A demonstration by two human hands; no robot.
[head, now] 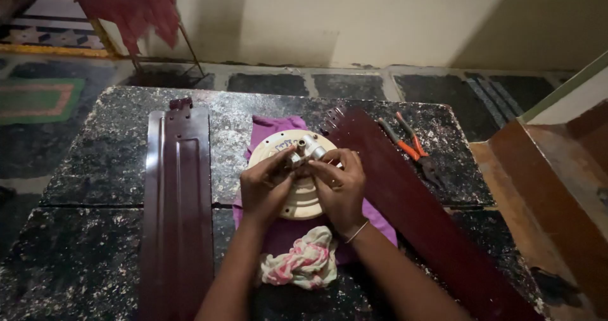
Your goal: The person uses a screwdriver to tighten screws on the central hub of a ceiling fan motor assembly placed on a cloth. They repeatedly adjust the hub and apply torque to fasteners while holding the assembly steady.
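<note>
A cream round fan motor housing [277, 149] lies on a purple cloth [272, 126] in the middle of a dark speckled stone slab [95, 169]. A short metal shaft [308, 147] sticks up from its centre. My left hand [265, 187] and my right hand [340, 187] rest on the housing, fingertips pinched together at the base of the shaft. What the fingers grip there is too small to tell. A maroon fan blade [177, 201] lies left of my left hand, and another maroon fan blade [411, 207] runs diagonally under my right forearm.
Orange-handled pliers [411, 147] lie on the slab at the right, beyond the right blade. A crumpled pink, white and green rag [303, 261] sits between my forearms. A wooden step [551, 188] stands at the right; a tiled floor and wall lie behind.
</note>
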